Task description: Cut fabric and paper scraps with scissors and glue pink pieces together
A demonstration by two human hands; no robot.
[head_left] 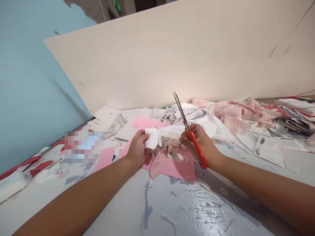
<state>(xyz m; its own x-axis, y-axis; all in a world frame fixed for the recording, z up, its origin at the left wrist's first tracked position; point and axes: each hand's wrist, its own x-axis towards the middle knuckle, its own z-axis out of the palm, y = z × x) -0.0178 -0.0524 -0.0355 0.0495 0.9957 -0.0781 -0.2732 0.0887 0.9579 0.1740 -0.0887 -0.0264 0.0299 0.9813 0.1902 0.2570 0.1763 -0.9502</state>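
My left hand (136,149) is closed, pinching a small white piece of cloth (152,139) between thumb and fingers. From there a white strip stretches across to my right hand (203,139). Red-handled scissors (196,147) are held in that right hand, blades pointing up and away from the cloth; the blades look closed together. Whether the right fingertips also grip the white strip, I cannot tell. Below both hands, small patterned and pink fabric scraps (173,149) lie over a bright pink sheet (183,172) on the table.
A pale board (177,59) stands behind the white table (118,209). Crumpled light pink cloth (241,113) and dark folded fabric (295,123) are heaped at the right. Red scraps (41,167) and a blurred-out patch lie at the left, near a blue wall (29,88).
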